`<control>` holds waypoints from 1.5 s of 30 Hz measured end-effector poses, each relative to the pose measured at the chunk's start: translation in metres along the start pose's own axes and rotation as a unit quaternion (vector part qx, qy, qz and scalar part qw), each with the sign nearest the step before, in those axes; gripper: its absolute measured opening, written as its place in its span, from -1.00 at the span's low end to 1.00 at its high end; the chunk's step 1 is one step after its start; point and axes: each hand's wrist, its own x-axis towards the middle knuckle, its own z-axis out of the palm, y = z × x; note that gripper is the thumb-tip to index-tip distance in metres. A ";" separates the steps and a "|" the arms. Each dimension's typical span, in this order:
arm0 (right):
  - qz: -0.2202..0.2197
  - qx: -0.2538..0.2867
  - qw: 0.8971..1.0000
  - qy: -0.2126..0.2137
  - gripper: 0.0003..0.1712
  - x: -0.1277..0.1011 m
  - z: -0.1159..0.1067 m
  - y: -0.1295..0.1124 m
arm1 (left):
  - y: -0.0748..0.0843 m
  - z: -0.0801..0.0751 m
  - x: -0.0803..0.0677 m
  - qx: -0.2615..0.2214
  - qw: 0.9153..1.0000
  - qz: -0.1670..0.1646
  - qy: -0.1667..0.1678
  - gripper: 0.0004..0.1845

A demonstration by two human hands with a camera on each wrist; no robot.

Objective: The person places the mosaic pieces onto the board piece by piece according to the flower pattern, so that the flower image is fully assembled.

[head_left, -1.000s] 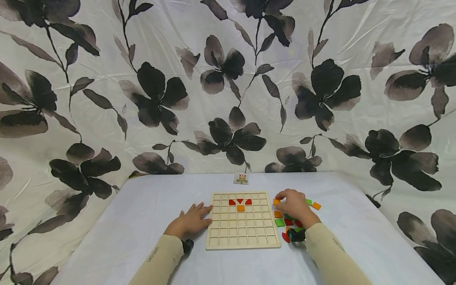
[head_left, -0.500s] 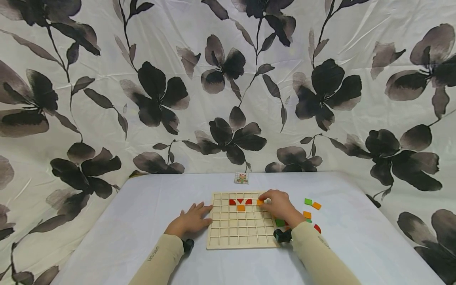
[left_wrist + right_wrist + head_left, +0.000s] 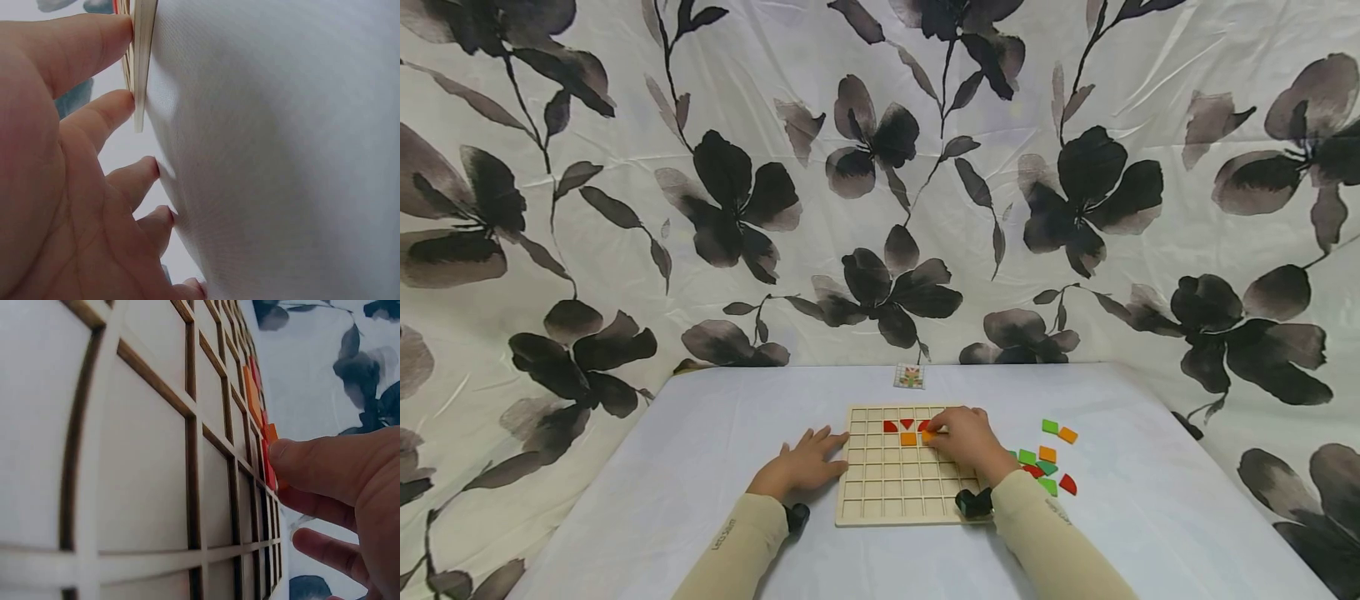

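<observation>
A pale wooden grid board lies on the white table. Across one upper row sit a red curved-edge tile, a red triangle and another red tile, partly hidden by fingers. An orange square tile fills the cell below the triangle. Between thumb and fingertips my right hand pinches a second orange square tile, tilted close over the cell to its right. My left hand lies spread, with thumb and index fingertips touching the board's left edge.
Loose green, orange and red tiles are scattered right of the board, some hidden behind the right forearm. A small patterned card lies at the table's far edge. A floral cloth hangs behind.
My right hand has picked the orange square tile from beside the board and carried it left over the grid, next to the other orange tile. My left hand stays in place.
</observation>
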 end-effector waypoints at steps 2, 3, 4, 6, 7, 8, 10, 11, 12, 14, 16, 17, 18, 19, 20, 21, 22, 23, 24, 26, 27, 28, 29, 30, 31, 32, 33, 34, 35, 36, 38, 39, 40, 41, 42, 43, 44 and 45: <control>-0.001 -0.010 1.000 0.003 -0.82 0.001 0.002 0.000 | 0.000 0.000 0.000 0.001 1.000 0.001 0.000 -0.39; 0.001 -0.015 1.000 0.002 -0.83 0.001 0.003 0.000 | 0.000 0.000 0.000 0.002 1.000 0.001 0.000 -0.39; 0.002 -0.018 1.000 0.002 -0.84 0.001 0.004 0.000 | -0.001 0.000 0.000 0.002 1.000 0.001 0.000 -0.39; 0.005 -0.024 1.000 0.000 -0.86 0.002 0.006 0.000 | -0.001 0.000 0.000 0.001 1.000 0.002 0.001 -0.38; 0.007 -0.024 1.000 -0.002 -0.86 0.002 0.007 0.000 | -0.001 0.000 0.000 0.001 1.000 0.003 0.001 -0.38; 0.010 -0.024 1.000 -0.004 -0.86 0.003 0.007 -0.001 | 0.000 -0.001 0.000 0.001 1.000 0.003 0.002 -0.38; 0.016 -0.021 1.000 -0.006 -0.85 0.003 0.008 -0.002 | 0.000 -0.001 -0.001 0.001 1.000 0.005 0.002 -0.38; 0.017 -0.020 1.000 -0.006 -0.85 0.003 0.008 -0.002 | 0.000 -0.001 0.000 0.001 1.000 0.005 0.002 -0.38; 0.016 -0.020 1.000 -0.005 -0.85 0.003 0.008 -0.003 | 0.000 -0.001 0.000 0.001 1.000 0.005 0.002 -0.38; 0.016 -0.016 1.000 -0.002 -0.85 0.003 0.009 -0.004 | -0.001 -0.001 -0.001 0.002 1.000 0.006 0.002 -0.38; 0.013 -0.010 1.000 0.004 -0.88 0.003 0.009 -0.004 | -0.001 0.000 -0.001 0.003 1.000 0.006 0.002 -0.39; 0.013 -0.007 1.000 0.006 -0.88 0.003 0.009 -0.005 | -0.001 0.000 0.000 0.003 1.000 0.006 0.002 -0.39; 0.012 -0.006 1.000 0.008 -0.89 0.003 0.009 -0.005 | -0.001 0.000 0.000 0.004 1.000 0.007 0.003 -0.39; 0.013 -0.003 1.000 0.008 -0.90 0.003 0.008 -0.005 | -0.001 0.001 0.000 0.004 1.000 0.006 0.004 -0.39; 0.014 0.000 1.000 0.007 -0.91 0.003 0.008 -0.005 | -0.001 0.001 0.000 0.004 1.000 0.005 0.004 -0.39; 0.017 0.002 1.000 0.006 -0.91 0.003 0.008 -0.005 | -0.001 0.001 0.001 0.004 1.000 0.005 0.004 -0.39; 0.019 0.003 1.000 0.003 -0.91 0.002 0.008 -0.005 | -0.001 0.001 0.001 0.004 1.000 0.005 0.004 -0.39; 0.022 0.004 1.000 0.000 -0.90 0.002 0.008 -0.005 | -0.001 0.001 0.000 0.005 1.000 0.005 0.004 -0.39; 0.025 0.005 1.000 -0.002 -0.90 0.002 0.008 -0.004 | -0.001 0.000 0.000 0.006 1.000 0.004 0.004 -0.39; 0.029 0.009 1.000 -0.006 -0.89 0.002 0.008 -0.003 | 0.000 0.000 -0.001 0.006 1.000 0.004 0.004 -0.39; 0.029 0.010 1.000 -0.005 -0.89 0.002 0.008 -0.003 | 0.000 0.000 -0.001 0.006 1.000 0.004 0.004 -0.39; 0.028 0.011 1.000 -0.005 -0.89 0.002 0.008 -0.003 | 0.000 0.000 -0.001 0.005 1.000 0.003 0.003 -0.39; 0.023 0.010 1.000 -0.005 -0.89 0.001 0.007 -0.003 | 0.000 0.000 -0.001 0.003 1.000 0.002 0.003 -0.39; 0.020 0.007 1.000 -0.004 -0.89 0.001 0.007 -0.002 | 0.000 0.000 -0.001 0.002 1.000 0.001 0.002 -0.39; 0.015 0.003 1.000 -0.004 -0.89 0.000 0.007 -0.001 | 0.000 0.001 0.000 0.001 1.000 0.000 0.002 -0.39; 0.012 -0.001 1.000 -0.004 -0.89 -0.001 0.006 0.000 | 0.000 0.001 0.000 0.001 1.000 0.000 0.001 -0.39; 0.009 -0.003 1.000 -0.002 -0.88 -0.002 0.004 0.001 | 0.000 0.001 0.000 0.000 1.000 -0.001 0.001 -0.38; 0.006 -0.009 1.000 0.000 -0.88 -0.003 0.003 0.002 | 0.000 0.001 0.000 0.001 1.000 -0.002 0.000 -0.38; 0.005 -0.013 1.000 0.001 -0.87 -0.004 0.001 0.004 | 0.001 0.001 0.000 0.002 1.000 -0.002 0.000 -0.38; 0.009 -0.016 1.000 0.002 -0.86 -0.005 -0.001 0.006 | 0.000 0.002 0.000 0.004 1.000 0.000 0.001 -0.38; 0.015 -0.019 1.000 0.004 -0.85 -0.007 -0.006 0.011 | 0.001 0.001 0.000 0.005 1.000 0.000 0.001 -0.38; 0.018 -0.018 1.000 0.004 -0.84 -0.007 -0.009 0.014 | 0.001 0.001 -0.001 0.006 1.000 0.000 0.002 -0.38; 0.022 -0.022 1.000 0.003 -0.84 -0.008 -0.012 0.017 | 0.001 0.001 -0.001 0.007 1.000 0.001 0.002 -0.38; 0.029 -0.021 0.999 0.001 -0.83 -0.009 -0.016 0.020 | 0.001 0.000 -0.001 0.008 1.000 0.002 0.003 -0.38; 0.034 -0.021 0.999 0.000 -0.82 -0.010 -0.019 0.023 | 0.001 0.000 -0.001 0.009 1.000 0.002 0.003 -0.38; 0.040 -0.020 0.999 -0.002 -0.81 -0.011 -0.023 0.026 | 0.001 0.000 -0.001 0.009 1.000 0.002 0.004 -0.39; 0.045 -0.020 0.999 -0.003 -0.80 -0.012 -0.027 0.030 | 0.001 -0.001 0.000 0.010 1.000 0.001 0.004 -0.38; 0.052 -0.022 0.998 -0.003 -0.80 -0.013 -0.031 0.033 | 0.001 0.000 0.000 0.011 1.000 0.001 0.004 -0.38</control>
